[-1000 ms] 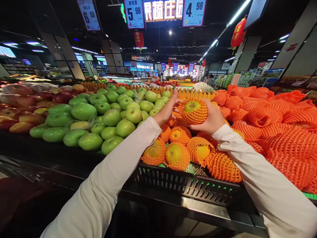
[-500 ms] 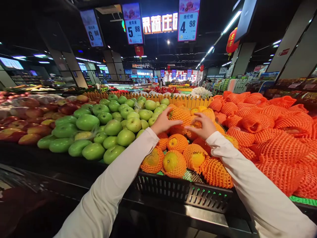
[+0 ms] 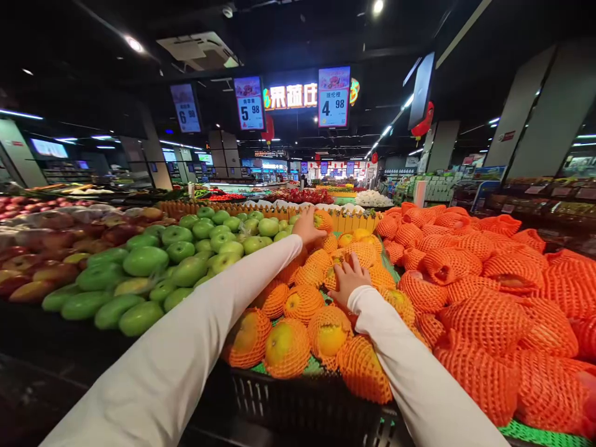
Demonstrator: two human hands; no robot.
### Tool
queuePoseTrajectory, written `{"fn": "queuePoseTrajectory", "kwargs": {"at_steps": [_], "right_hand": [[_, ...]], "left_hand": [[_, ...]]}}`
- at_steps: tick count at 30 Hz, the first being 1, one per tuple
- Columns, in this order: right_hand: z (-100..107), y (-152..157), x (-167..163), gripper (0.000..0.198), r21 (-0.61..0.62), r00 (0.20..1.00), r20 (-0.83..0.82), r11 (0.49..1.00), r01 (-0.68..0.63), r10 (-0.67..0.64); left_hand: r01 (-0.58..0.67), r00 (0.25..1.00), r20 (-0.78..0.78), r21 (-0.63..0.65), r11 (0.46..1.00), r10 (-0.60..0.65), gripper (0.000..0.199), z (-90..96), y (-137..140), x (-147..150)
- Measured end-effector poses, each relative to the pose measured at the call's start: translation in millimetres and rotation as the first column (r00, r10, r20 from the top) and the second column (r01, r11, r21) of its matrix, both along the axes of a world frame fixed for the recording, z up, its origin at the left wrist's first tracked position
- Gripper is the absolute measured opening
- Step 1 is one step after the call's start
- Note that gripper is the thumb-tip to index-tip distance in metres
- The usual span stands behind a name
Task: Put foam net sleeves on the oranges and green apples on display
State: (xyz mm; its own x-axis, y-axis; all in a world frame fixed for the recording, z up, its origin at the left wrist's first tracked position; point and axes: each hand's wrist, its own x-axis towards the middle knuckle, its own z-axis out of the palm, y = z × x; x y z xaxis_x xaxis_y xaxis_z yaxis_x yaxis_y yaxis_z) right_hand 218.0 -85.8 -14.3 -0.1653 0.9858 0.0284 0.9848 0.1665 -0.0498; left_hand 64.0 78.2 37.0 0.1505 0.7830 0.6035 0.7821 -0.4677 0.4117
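Observation:
My left hand (image 3: 310,227) reaches to the back of the orange pile, its fingers curved round an orange (image 3: 323,220) in an orange foam net. Nearer to me, my right hand (image 3: 350,278) lies low over the netted oranges with its fingers spread. Its fingertips seem to touch the fruit, though what is under the palm is hidden. In front of it, several more netted oranges (image 3: 303,302) fill a black slotted crate (image 3: 279,394). Both forearms are in white sleeves.
Green apples (image 3: 146,261) are heaped to the left, with red apples (image 3: 51,273) beyond them. Fruit in red-orange foam nets (image 3: 484,316) is piled on the right. A low yellow picket fence (image 3: 356,222) borders the back. Price screens (image 3: 334,97) hang overhead.
My left hand has moved farther back with the orange. My right hand has come away from it, down and nearer to me, onto the pile. The view has tilted up.

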Motion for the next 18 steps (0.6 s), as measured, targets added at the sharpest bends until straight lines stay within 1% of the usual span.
{"fn": "queuePoseTrajectory", "kwargs": {"at_steps": [1,3,6,9,12,14,16,18], "right_hand": [[1.2,-0.5,-0.4,0.085,0.006,1.000,0.003,1.000,0.001,-0.001],[3.2,-1.1,-0.9,0.086,0.010,1.000,0.009,1.000,0.004,-0.004],[5.0,-1.1,-1.5,0.088,-0.010,1.000,0.019,1.000,0.002,-0.002],[5.8,-0.7,-1.7,0.089,-0.031,1.000,0.027,1.000,-0.002,0.002],[6.0,-0.6,-2.1,0.087,-0.031,1.000,0.026,1.000,-0.004,0.005],[5.9,-0.9,-2.5,0.087,-0.033,1.000,0.020,0.999,-0.007,0.007],[5.5,-1.2,-2.8,0.088,-0.033,1.000,0.013,0.999,-0.009,0.009],[4.9,-1.5,-3.2,0.089,-0.026,1.000,0.009,1.000,-0.004,0.004]], "left_hand": [[0.010,0.996,-0.091,-0.019,1.000,-0.011,0.078,2.8,9.6,10.1],[0.010,0.980,-0.197,-0.071,0.997,-0.024,0.082,5.1,29.7,29.1],[0.015,0.972,-0.228,-0.150,0.989,-0.050,0.085,-2.5,57.1,50.5],[-0.007,0.973,-0.223,-0.257,0.966,-0.053,0.084,-19.2,76.3,58.9],[-0.085,0.980,-0.198,-0.359,0.929,0.013,0.082,-33.2,86.4,55.8],[-0.107,0.982,-0.185,-0.392,0.914,0.035,0.081,-37.1,88.4,51.8],[-0.099,0.983,-0.179,-0.406,0.908,0.027,0.079,-36.5,86.7,49.9],[-0.076,0.984,-0.179,-0.415,0.907,0.001,0.077,-31.3,81.5,51.6]]}}
